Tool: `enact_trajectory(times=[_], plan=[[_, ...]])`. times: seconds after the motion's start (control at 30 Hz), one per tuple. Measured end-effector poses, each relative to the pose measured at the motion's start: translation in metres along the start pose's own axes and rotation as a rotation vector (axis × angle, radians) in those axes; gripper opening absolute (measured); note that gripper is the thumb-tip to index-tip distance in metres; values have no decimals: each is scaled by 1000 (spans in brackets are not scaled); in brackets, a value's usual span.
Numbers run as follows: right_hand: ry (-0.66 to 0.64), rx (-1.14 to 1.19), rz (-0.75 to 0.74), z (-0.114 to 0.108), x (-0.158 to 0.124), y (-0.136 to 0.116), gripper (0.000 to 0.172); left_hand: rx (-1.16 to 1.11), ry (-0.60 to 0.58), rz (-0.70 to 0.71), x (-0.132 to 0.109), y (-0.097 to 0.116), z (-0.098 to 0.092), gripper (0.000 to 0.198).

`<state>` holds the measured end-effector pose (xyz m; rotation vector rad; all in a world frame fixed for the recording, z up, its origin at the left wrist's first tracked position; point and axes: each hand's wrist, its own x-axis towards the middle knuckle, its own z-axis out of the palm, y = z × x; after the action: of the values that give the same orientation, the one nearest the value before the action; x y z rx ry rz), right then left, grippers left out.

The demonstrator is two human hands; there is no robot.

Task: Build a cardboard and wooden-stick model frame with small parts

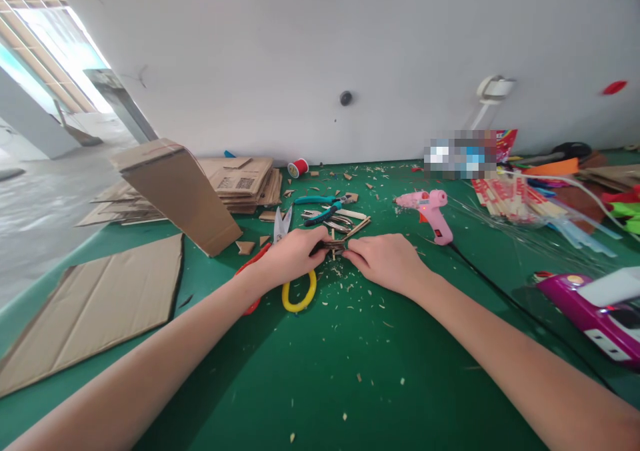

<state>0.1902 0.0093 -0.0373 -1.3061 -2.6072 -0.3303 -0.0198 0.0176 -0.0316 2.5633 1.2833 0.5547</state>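
Note:
My left hand [293, 256] and my right hand [386, 261] meet over the green table [320, 371], fingers pinched from both sides on a small dark piece made of thin wooden sticks [334, 245]. Under my left wrist lie scissors [280, 264] with one red and one yellow handle, blades pointing away from me. Wood chips are scattered around the hands.
A pink glue gun [430, 212] stands to the right with its cord running toward me. Green-handled pliers [323, 209] and loose sticks lie just beyond. Cardboard sheets [100, 304] and a folded box [175, 194] fill the left. Packaged sticks [515, 197] and a purple device [590, 311] sit right.

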Motion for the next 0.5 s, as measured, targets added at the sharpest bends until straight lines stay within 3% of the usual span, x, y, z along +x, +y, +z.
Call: enact_trajectory(times=[0.33,0.5], plan=[[-50,-34,-95,-5,2,2,39,-15,-3,3,0,0,-1,18],[-31,-56,-34,-1,-2,-1,40,-14,8,15,-1,-1,-1,17]])
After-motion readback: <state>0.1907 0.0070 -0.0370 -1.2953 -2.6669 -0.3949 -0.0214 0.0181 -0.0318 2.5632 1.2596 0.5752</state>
